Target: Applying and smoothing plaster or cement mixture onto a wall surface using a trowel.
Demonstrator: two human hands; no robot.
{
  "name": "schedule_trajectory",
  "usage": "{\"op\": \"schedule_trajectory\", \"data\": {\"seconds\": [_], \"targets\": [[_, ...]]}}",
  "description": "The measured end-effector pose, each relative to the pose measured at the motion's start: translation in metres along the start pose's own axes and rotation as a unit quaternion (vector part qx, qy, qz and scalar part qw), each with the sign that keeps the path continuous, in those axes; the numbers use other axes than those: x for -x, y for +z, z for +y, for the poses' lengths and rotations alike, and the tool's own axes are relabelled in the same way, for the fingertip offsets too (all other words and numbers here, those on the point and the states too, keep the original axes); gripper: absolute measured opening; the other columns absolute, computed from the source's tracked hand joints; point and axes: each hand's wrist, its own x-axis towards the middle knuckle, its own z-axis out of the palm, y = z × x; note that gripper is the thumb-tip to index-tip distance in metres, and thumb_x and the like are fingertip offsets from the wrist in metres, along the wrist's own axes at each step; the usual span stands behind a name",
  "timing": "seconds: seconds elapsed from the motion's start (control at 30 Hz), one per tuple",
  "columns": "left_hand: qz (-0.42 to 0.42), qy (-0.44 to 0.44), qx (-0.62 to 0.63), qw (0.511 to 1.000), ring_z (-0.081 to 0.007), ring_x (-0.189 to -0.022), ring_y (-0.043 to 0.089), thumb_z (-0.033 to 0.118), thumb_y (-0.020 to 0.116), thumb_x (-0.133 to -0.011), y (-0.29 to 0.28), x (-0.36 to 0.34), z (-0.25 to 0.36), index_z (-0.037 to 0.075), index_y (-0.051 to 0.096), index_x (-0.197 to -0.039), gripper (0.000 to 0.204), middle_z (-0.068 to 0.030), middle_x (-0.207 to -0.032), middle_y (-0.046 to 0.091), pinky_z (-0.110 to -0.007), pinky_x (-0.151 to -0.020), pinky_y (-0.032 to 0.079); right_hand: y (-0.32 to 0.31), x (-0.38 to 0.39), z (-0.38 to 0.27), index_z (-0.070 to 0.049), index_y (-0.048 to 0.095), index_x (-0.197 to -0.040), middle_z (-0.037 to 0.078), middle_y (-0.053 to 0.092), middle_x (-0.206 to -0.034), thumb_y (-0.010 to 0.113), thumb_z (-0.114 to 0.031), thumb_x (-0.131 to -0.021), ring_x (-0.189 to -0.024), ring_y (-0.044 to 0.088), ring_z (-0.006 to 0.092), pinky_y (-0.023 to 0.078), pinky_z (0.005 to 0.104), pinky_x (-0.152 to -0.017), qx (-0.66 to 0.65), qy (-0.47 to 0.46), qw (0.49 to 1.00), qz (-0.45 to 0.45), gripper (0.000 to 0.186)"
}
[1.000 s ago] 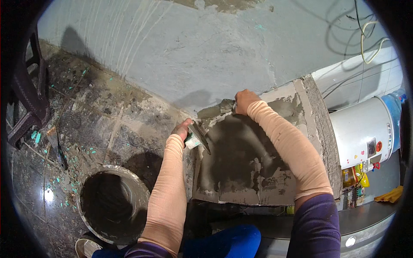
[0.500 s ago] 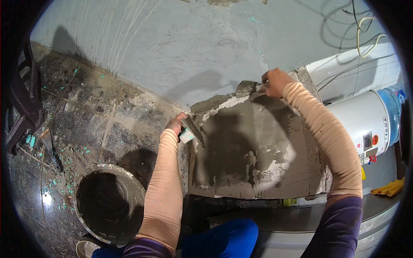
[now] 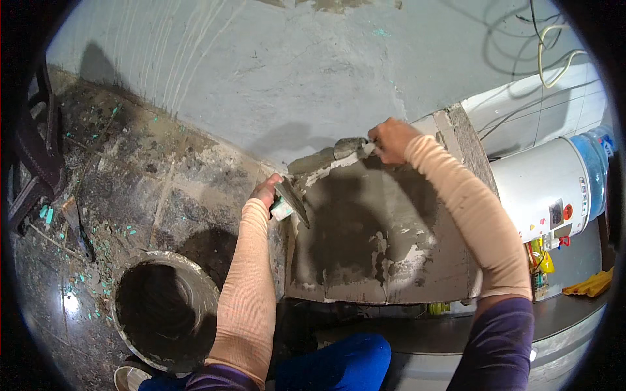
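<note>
My right hand (image 3: 392,141) is closed on the handle of a small trowel (image 3: 349,148). Its mortar-smeared blade lies along the back edge of a boxy tiled ledge (image 3: 447,267), where the ledge meets the grey wall (image 3: 313,85). Wet mortar (image 3: 312,161) runs along that edge, left of the blade. At the ledge's left edge, my left hand (image 3: 264,191) grips a plastering trowel (image 3: 293,203), its flat blade tilted and a pale handle block beneath. Grey mortar partly coats the ledge top, with whitish patches showing through.
A mortar-crusted bucket (image 3: 121,303) stands by my left forearm, a small pale container (image 3: 130,376) below it. A scraper (image 3: 77,225) and green chips lie on the stained floor. Right of the ledge are a white cylindrical container (image 3: 544,189), a blue bottle (image 3: 590,176) and hanging cables (image 3: 544,58).
My right hand has slid the small trowel leftward along the ledge's back edge. My left hand and its trowel have hardly moved.
</note>
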Motion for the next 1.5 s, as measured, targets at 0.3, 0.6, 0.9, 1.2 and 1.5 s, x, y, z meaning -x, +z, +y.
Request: {"op": "schedule_trajectory", "data": {"seconds": [0.3,0.6,0.9,1.2,1.5], "targets": [[0.037,0.037,-0.003,0.999,-0.0263,-0.09,0.053,0.036,0.059,-0.078,-0.01,-0.004,0.004,0.007,0.064,-0.098,0.036,-0.0148,-0.108,0.055,-0.042,-0.079,0.046,0.011,0.001,0.044,-0.012,0.068,-0.102,0.021,0.066,-0.095,0.065,-0.019,-0.072,-0.092,0.064,0.0372,0.052,0.0428,-0.084,-0.011,0.082,0.996,-0.037,0.031],[0.002,0.012,0.065,0.998,-0.0272,-0.091,0.054,0.034,0.062,-0.074,0.0,-0.01,-0.002,0.008,0.061,-0.1,0.036,-0.0139,-0.116,0.054,-0.045,-0.077,0.045,-0.056,0.069,0.1,-0.003,0.067,-0.098,0.022,0.067,-0.088,0.065,-0.015,-0.073,-0.085,0.065,0.0356,0.051,0.0406,-0.083,-0.095,0.048,0.994,-0.026,0.028],[-0.017,0.045,-0.004,0.999,-0.0303,-0.115,0.049,0.035,0.058,-0.079,-0.004,-0.002,0.003,0.008,0.063,-0.104,0.036,-0.0185,-0.137,0.045,-0.042,-0.092,0.04,0.009,0.017,0.071,-0.007,0.068,-0.104,0.022,0.067,-0.094,0.068,-0.024,-0.073,-0.089,0.064,0.0385,0.05,0.0384,-0.087,-0.074,0.075,0.994,-0.002,0.035],[0.018,0.065,-0.035,0.997,-0.0334,-0.123,0.044,0.045,0.062,-0.072,-0.015,-0.005,-0.003,0.014,0.068,-0.104,0.045,-0.0189,-0.139,0.044,-0.044,-0.099,0.035,-0.069,0.061,0.155,-0.003,0.068,-0.099,0.017,0.068,-0.094,0.069,-0.019,-0.072,-0.089,0.065,0.0288,0.05,0.0345,-0.085,-0.127,0.116,0.985,0.0,0.032],[-0.101,0.067,0.125,0.985,-0.022,-0.096,0.058,0.034,0.064,-0.079,-0.017,0.0,-0.001,0.011,0.063,-0.097,0.029,-0.0063,-0.103,0.063,-0.041,-0.086,0.044,-0.097,0.121,0.105,-0.004,0.061,-0.109,0.014,0.066,-0.103,0.063,0.005,-0.068,-0.094,0.063,0.0261,0.05,0.0352,-0.087,-0.127,-0.017,0.991,0.031,0.042]]}}
